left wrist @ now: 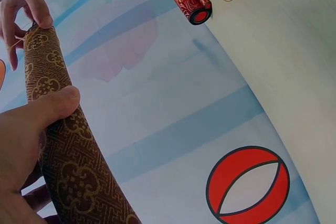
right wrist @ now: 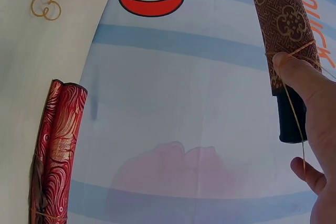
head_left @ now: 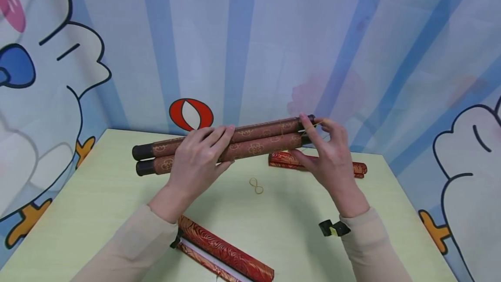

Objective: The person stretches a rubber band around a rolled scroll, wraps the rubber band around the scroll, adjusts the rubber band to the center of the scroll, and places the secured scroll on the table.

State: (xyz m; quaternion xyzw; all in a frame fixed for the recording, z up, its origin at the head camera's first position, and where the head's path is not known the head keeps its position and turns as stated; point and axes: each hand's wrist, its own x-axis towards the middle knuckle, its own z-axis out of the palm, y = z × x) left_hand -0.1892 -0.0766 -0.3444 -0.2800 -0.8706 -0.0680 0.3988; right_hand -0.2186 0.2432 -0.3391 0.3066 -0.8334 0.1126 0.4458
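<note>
A double-rolled brown brocade scroll (head_left: 256,146) with gold patterns and black end caps is held up above the table, tilted slightly up to the right. My left hand (head_left: 197,156) grips it left of the middle, thumb along the near side in the left wrist view. At the other end, my right hand (head_left: 330,156) works a thin yellow rubber band (right wrist: 295,106). Part of that band crosses the brocade near the black cap, under the thumb (right wrist: 299,72), and a strand stretches down to a fingertip. The far side of the scroll is hidden.
On the pale table (head_left: 98,212) lies a loose rubber band (head_left: 256,186), twisted into a figure eight. One red-gold scroll (head_left: 231,245) lies in front, partly behind the left sleeve; another red scroll (right wrist: 63,140) lies at the back right. A printed cloth (head_left: 203,55) hangs behind.
</note>
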